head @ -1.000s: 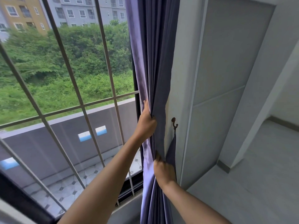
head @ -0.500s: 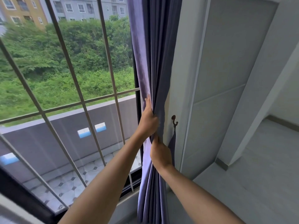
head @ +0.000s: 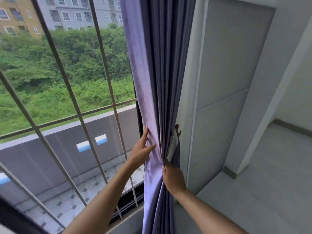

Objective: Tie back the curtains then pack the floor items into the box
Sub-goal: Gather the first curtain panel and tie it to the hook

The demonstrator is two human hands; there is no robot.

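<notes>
A purple curtain hangs gathered in folds at the window's right edge. My left hand lies with straight fingers against the curtain's pale left edge. My right hand grips the bunched folds lower down on the right side. A small brown wall hook sits on the white frame just right of the curtain, and a purple tie-back strip hangs from it down to my right hand.
A window with a metal grille fills the left, with a balcony wall and greenery beyond. A white wall panel and a pillar stand to the right, with grey floor below.
My left hand has let go of the folds and now lies flat on the curtain's left edge. My right hand stays gripping the folds beside the hook.
</notes>
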